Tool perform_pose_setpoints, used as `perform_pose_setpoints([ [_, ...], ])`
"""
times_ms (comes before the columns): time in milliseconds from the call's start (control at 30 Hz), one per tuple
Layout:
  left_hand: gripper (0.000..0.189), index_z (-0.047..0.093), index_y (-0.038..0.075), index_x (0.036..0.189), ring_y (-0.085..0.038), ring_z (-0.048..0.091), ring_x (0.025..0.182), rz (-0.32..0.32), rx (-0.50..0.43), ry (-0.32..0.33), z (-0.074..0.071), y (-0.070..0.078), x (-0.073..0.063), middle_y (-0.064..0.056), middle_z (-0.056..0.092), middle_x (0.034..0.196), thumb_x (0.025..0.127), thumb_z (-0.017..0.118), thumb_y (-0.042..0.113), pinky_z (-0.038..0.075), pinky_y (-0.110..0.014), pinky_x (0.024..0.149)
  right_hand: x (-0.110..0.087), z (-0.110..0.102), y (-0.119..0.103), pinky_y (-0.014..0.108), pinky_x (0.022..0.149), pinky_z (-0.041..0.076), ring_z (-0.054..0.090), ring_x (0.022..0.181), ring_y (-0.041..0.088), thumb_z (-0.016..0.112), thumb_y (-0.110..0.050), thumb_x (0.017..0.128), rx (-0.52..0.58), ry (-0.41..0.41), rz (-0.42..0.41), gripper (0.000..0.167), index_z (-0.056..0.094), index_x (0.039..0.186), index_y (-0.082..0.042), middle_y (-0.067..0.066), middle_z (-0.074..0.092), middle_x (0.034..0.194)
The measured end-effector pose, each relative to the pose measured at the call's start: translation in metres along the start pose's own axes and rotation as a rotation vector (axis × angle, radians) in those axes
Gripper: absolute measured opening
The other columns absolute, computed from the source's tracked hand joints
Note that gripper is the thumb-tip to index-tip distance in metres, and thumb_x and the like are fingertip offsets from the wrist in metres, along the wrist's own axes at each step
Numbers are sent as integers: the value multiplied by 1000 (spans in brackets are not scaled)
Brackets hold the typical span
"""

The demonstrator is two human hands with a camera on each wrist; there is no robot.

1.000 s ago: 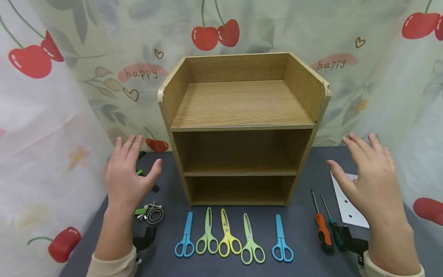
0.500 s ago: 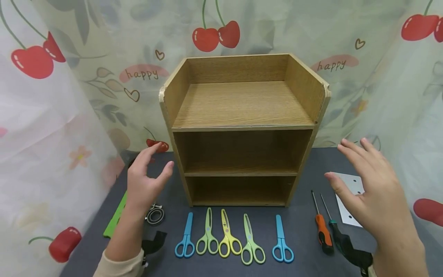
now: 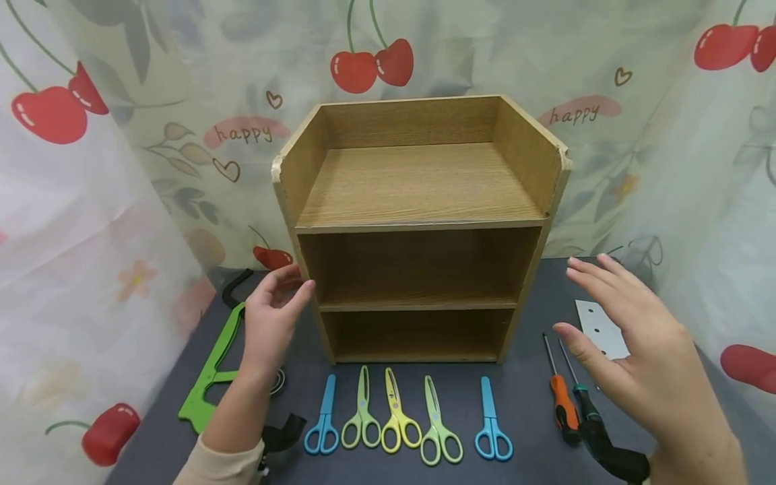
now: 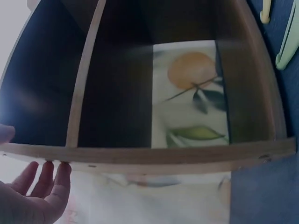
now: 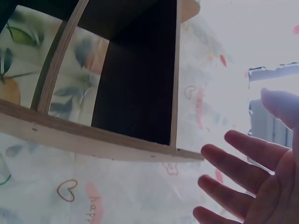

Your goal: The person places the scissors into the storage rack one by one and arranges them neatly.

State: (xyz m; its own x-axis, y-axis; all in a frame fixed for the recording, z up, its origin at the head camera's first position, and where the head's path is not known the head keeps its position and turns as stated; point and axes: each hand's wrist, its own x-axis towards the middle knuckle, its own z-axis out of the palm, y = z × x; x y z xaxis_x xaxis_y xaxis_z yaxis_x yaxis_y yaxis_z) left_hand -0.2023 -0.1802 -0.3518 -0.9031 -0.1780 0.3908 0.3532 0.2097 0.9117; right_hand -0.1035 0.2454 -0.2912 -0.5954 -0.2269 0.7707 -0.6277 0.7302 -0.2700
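A wooden shelf unit (image 3: 418, 225) stands upright in the middle of the table, with an open top tray and two compartments below. At its left side panel is my left hand (image 3: 273, 313), fingers loosely bent. In the left wrist view, the fingertips (image 4: 64, 168) touch or nearly touch the panel's outer face, and the thumb tip shows on the panel's other side. A firm grip is not visible. My right hand (image 3: 642, 350) hovers to the right of the shelf with spread fingers, apart from it; the right wrist view shows nothing in that hand.
Several scissors, such as the yellow pair (image 3: 397, 414), lie in a row before the shelf. On the right are an orange-handled screwdriver (image 3: 565, 407), a dark-handled one and a white plate (image 3: 600, 330) with holes. A green hacksaw (image 3: 209, 380) lies left. Printed curtains surround the table.
My left hand has moved right, from above the hacksaw to the shelf's left side, its fingers bending. My right hand has shifted slightly left and down. The shelf stays in place.
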Motion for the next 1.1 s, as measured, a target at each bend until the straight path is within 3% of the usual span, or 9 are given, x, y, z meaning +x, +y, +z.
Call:
perform_pose_setpoints([
  [100,43,65,6,132,-17,59,115,-58,-1,2,3,-2,2,-7,64,125,96,75,29,49,-25,90,-1,1,-3,23,116,27,42,145,26,78,-33,91,33,-30,7,62,60,144,-6,11,58,145],
  [267,39,68,5,126,-18,60,111,-88,8,22,6,-6,5,-10,65,121,96,76,29,48,-27,89,1,8,-6,18,110,34,51,136,15,76,-40,94,119,-18,-27,61,61,142,-6,9,62,141],
  [367,39,69,5,125,-19,61,110,-76,10,26,9,-9,6,-10,66,120,96,76,29,49,-26,87,2,13,-6,17,106,36,55,131,10,83,-20,88,172,-26,-34,58,63,140,-6,8,64,137],
  [500,38,70,6,124,-18,62,109,-62,16,34,9,-12,5,-8,67,119,95,76,30,50,-24,85,2,19,-7,17,104,37,56,129,8,83,2,78,210,-71,-1,67,62,141,-8,4,65,136],
  [667,36,69,7,124,-17,61,108,-46,29,44,7,-14,4,-6,67,119,96,76,29,51,-24,83,0,25,-10,15,104,37,55,127,5,82,4,81,223,-116,53,68,61,143,-13,0,64,136],
  [1100,35,68,6,124,-15,61,110,-34,36,41,8,-14,4,-5,66,121,97,74,28,50,-25,86,-15,29,-20,15,100,38,57,116,5,82,3,81,216,-130,89,63,64,139,-14,-1,67,131],
])
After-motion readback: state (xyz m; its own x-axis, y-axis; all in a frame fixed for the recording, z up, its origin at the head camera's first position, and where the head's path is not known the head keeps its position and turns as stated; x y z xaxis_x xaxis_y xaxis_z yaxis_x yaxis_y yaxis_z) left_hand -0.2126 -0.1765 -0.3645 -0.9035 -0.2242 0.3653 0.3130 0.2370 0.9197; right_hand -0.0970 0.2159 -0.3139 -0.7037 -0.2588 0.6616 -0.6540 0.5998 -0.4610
